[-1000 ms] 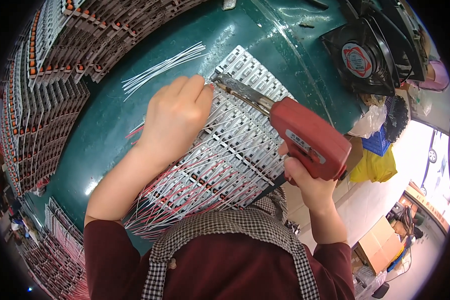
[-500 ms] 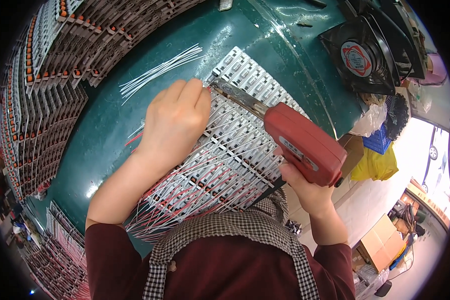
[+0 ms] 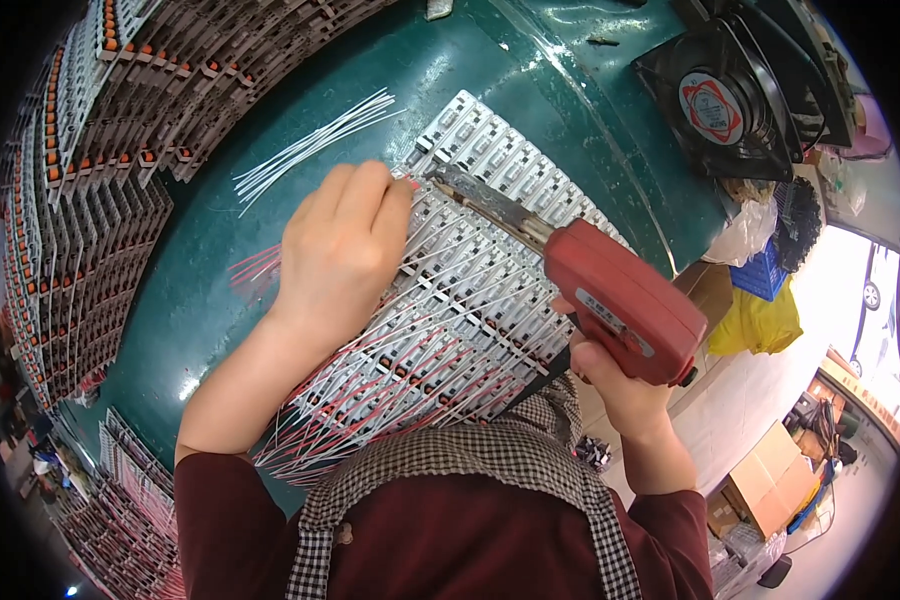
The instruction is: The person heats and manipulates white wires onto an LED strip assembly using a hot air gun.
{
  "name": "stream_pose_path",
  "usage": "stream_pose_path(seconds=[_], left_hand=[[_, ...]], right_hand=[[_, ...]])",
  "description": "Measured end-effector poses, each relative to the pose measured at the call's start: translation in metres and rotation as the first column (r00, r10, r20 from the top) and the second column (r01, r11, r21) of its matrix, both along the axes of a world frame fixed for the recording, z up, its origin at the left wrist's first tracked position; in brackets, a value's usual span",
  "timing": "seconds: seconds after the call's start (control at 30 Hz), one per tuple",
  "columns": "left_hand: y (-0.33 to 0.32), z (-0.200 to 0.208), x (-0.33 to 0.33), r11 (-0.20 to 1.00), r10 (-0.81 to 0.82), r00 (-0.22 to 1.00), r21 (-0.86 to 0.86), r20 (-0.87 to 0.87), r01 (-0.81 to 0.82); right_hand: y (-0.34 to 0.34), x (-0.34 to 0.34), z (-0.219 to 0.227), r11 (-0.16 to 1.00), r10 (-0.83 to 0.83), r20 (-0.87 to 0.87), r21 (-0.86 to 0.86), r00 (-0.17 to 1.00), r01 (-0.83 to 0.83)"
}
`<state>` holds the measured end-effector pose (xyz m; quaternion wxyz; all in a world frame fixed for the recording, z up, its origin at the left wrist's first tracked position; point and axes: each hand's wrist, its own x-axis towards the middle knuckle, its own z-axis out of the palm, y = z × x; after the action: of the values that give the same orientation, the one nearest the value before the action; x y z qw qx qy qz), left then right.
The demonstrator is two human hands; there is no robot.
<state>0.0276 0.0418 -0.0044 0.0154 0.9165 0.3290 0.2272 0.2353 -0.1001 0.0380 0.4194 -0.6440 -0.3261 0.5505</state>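
Observation:
My left hand [image 3: 342, 235] is closed over the near-left part of a panel of small grey-white plastic units [image 3: 490, 150]. Thin red wires [image 3: 257, 264] stick out behind it, and a bit of red shows at its fingertips. In my right hand [image 3: 620, 385] is a red soldering gun [image 3: 625, 300], gripped by its handle. Its metal tip [image 3: 445, 180] points left, at the units just beside my left fingertips; whether it touches them I cannot tell. White and red wires [image 3: 400, 370] fan out across the panel's nearer rows.
A loose bundle of white wires [image 3: 310, 140] lies on the green tabletop [image 3: 200, 310] past my left hand. Tall stacks of similar panels [image 3: 80, 230] with orange parts rise at the left. A black fan [image 3: 720, 105] stands at the far right, near a yellow bag [image 3: 760, 320].
My left hand has drawn slightly back to the left, and more red wire shows behind it. The soldering gun has shifted a little right and nearer me, still in my right hand.

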Motion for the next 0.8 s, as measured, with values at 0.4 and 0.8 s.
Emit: stream_pose_path(seconds=[0.4, 0.8], left_hand=[[-0.0024, 0.0028, 0.0045, 0.993, -0.066, 0.998, -0.094, -0.010, 0.065], [-0.0020, 0.0052, 0.0044, 0.989, -0.067, 0.997, -0.137, -0.039, 0.061]], right_hand=[[-0.0023, 0.0010, 0.0004, 0.999, 0.021, 0.030, 0.045, 0.999, -0.022], [-0.0031, 0.0006, -0.0021, 0.999, -0.005, 0.042, 0.036, 0.999, 0.003]])
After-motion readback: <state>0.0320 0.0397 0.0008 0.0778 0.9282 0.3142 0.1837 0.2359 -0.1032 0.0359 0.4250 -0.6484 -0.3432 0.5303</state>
